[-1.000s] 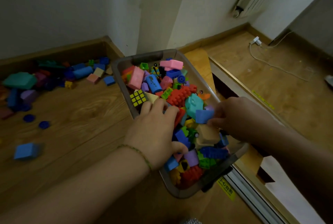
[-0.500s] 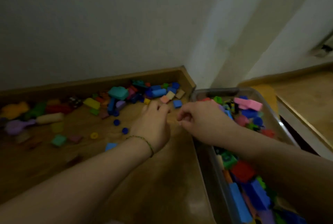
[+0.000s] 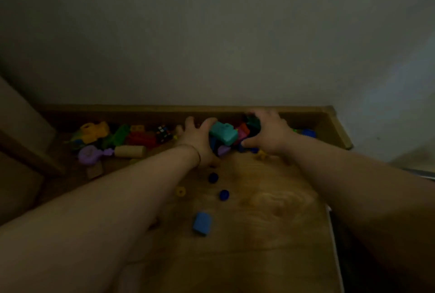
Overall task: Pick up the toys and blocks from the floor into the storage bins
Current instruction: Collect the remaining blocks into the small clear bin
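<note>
A heap of blocks lies against the wooden baseboard [image 3: 141,111], topped by a teal block [image 3: 223,133] with pink, red, purple and dark green pieces around it. My left hand [image 3: 199,138] presses against the heap's left side with its fingers spread. From the right, my right hand [image 3: 270,131] curls over the heap, fingers on the dark green block [image 3: 253,122] and thumb low at the front. The two hands squeeze the heap between them. No storage bin is in view.
Along the baseboard to the left lie a yellow toy [image 3: 94,130], a red brick [image 3: 141,139], a puzzle cube [image 3: 163,133], a wooden cylinder [image 3: 130,151] and a purple toy [image 3: 89,154]. Nearer me sit a blue block [image 3: 202,223], two dark blue discs [image 3: 224,195] and a yellow ring [image 3: 180,191].
Both hands left the bin, crossed the floor and now reach the heap at the baseboard. My view swung left, so the bin dropped out of sight.
</note>
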